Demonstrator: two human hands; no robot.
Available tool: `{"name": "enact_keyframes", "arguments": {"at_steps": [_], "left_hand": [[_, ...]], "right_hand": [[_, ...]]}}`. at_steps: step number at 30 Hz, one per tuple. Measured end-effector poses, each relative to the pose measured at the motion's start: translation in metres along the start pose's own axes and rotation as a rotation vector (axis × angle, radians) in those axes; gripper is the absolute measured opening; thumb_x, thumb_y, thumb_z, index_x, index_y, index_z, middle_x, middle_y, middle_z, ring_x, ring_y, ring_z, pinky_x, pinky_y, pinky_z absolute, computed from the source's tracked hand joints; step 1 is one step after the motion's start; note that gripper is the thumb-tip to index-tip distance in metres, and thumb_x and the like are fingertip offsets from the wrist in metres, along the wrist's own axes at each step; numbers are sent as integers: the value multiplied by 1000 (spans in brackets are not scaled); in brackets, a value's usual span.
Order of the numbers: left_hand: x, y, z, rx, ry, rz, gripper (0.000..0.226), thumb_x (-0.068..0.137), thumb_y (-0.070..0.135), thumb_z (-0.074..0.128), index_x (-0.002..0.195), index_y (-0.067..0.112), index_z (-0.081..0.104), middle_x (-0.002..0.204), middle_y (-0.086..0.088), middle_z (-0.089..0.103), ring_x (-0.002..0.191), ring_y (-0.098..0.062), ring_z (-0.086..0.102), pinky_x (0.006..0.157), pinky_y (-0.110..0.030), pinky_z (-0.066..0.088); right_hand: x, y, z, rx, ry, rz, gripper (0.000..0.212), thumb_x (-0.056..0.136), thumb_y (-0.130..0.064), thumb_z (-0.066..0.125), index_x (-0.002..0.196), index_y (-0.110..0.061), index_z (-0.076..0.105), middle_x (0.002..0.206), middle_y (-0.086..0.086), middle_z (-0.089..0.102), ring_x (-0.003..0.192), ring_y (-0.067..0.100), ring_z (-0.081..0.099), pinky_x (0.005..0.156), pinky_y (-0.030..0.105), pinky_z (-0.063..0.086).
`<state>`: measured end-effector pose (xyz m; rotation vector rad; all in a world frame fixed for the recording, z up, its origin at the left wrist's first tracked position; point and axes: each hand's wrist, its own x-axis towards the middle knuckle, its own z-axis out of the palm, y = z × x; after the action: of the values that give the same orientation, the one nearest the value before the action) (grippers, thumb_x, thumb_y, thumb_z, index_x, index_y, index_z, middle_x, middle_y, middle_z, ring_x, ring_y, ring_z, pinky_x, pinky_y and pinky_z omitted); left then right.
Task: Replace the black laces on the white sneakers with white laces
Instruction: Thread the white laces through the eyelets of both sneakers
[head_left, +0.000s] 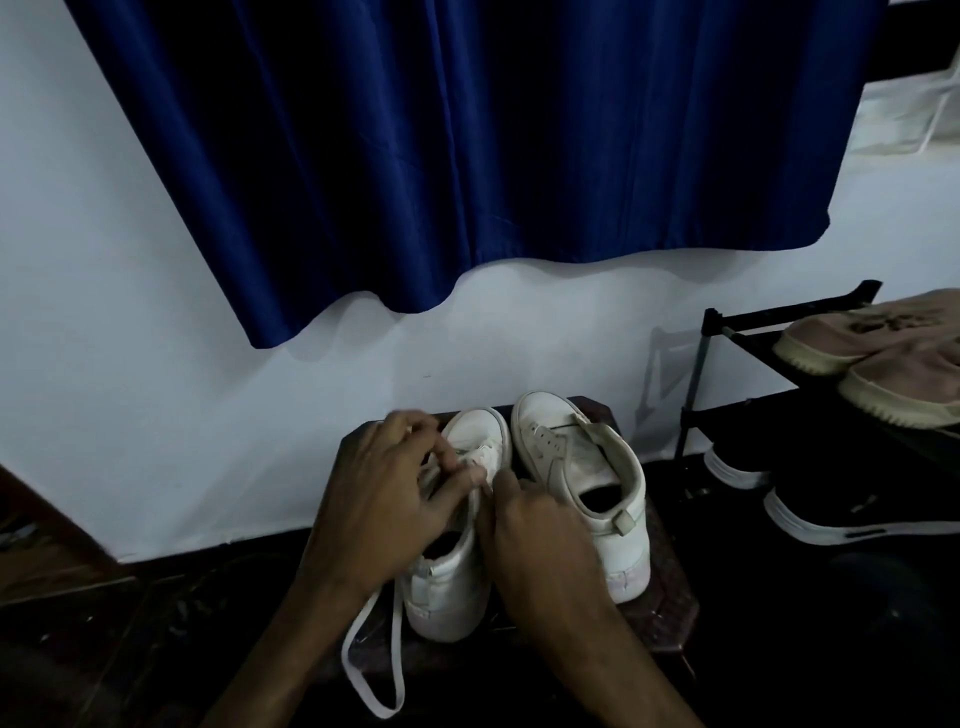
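**Currently: both hands at the eyelets of the left-hand sneaker**

Leftmost, a dark wooden edge (31, 525) enters at the frame border, against a pale wall (130, 312). A blue curtain (441, 145) hangs over the wall, hem ending well above the shoes.

Low centre: a dark wooden stool (670, 597) carries two white sneakers, side by side, toes toward the wall.

Left hand (384, 499): fingers curled over the lacing area of the near sneaker (447, 577), pinching a white lace (371, 670). The lace runs from under this hand, drops past the stool's front edge and hangs in a long loop. Some white lacing is visible near the toe end of the eyelets; how many rows are threaded cannot be told, as the hands cover them.

Right hand (540, 535): lies between the two shoes, thumb and fingertips closed at the same eyelet area, touching the left hand's fingers. Whether it grips the lace or only steadies the shoe cannot be told.

Second sneaker (587, 483): just right of the first, touching or nearly so, eyelets bare, tongue loose.

Far right: a black shoe rack (737, 322), pinkish shoes (883, 353) on its top shelf, black shoes with white soles (852, 509) below.
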<state>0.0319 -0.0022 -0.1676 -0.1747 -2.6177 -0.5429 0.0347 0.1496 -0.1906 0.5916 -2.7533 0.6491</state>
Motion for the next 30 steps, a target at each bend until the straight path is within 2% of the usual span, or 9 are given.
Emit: {"name": "enact_keyframes", "arguments": {"at_steps": [5, 11, 15, 18, 20, 22, 25, 27, 30], "left_hand": [[-15, -7, 10, -90, -7, -21, 32, 80, 68, 54, 87, 37, 61, 118, 29, 45, 116, 5, 41, 98, -33, 44], [-13, -2, 16, -128, 32, -25, 29, 77, 52, 54, 78, 26, 67, 119, 16, 54, 110, 2, 45, 97, -29, 42], [-17, 1, 15, -183, 55, -64, 28, 74, 46, 53, 70, 20, 62, 114, 18, 52, 105, 5, 46, 94, -10, 33], [-14, 1, 15, -176, 65, -81, 25, 72, 47, 55, 69, 23, 62, 115, 17, 54, 110, 1, 48, 94, -16, 35], [-15, 2, 16, -182, 74, -86, 24, 72, 46, 56, 69, 23, 63, 115, 17, 54, 108, 3, 49, 95, -15, 35], [-17, 3, 17, -199, 98, -91, 25, 73, 45, 56, 70, 22, 66, 114, 16, 53, 105, 4, 52, 96, -12, 34], [-20, 3, 18, -217, 93, -115, 28, 75, 49, 57, 76, 25, 71, 119, 15, 54, 105, -2, 56, 97, -24, 41], [-21, 2, 18, -211, 82, -132, 27, 75, 51, 57, 79, 29, 72, 122, 16, 53, 108, -4, 56, 98, -31, 44], [-22, 2, 16, -186, 95, -132, 26, 73, 51, 56, 78, 31, 71, 124, 14, 53, 112, -7, 54, 99, -39, 44]], "right_hand": [[-14, 5, -17, -138, -430, -2, 29, 100, -15, 36, 120, -5, 55, 126, 15, 57, 112, 32, 58, 83, 36, 45], [14, -12, -28, -61, -95, 34, 28, 99, -13, 31, 123, -9, 46, 123, 11, 54, 106, 30, 60, 70, 34, 38], [14, -9, -7, -67, -55, 49, 17, 74, -15, 69, 87, -14, 57, 77, 4, 66, 58, 20, 66, 43, 28, 34], [-2, -4, -2, -166, -127, 51, 29, 42, -17, 83, 61, -12, 62, 51, 5, 58, 34, 17, 54, 28, 23, 31], [-11, -6, -14, -212, -283, 71, 24, 57, -16, 83, 72, -6, 68, 67, 13, 66, 54, 26, 67, 40, 29, 46], [-8, -6, -17, -264, -277, 64, 15, 86, -11, 59, 99, -4, 66, 98, 17, 68, 85, 30, 70, 60, 33, 50], [12, -11, -24, -218, -38, 92, 13, 79, -14, 67, 90, -7, 63, 87, 13, 67, 69, 27, 68, 49, 31, 46], [19, -12, -17, -136, -70, 32, 16, 96, -18, 48, 109, -11, 54, 109, 9, 63, 93, 28, 66, 64, 34, 46], [16, -10, -18, -125, -111, 60, 9, 89, -19, 58, 97, -14, 58, 95, 7, 68, 80, 24, 68, 55, 31, 45]]}}
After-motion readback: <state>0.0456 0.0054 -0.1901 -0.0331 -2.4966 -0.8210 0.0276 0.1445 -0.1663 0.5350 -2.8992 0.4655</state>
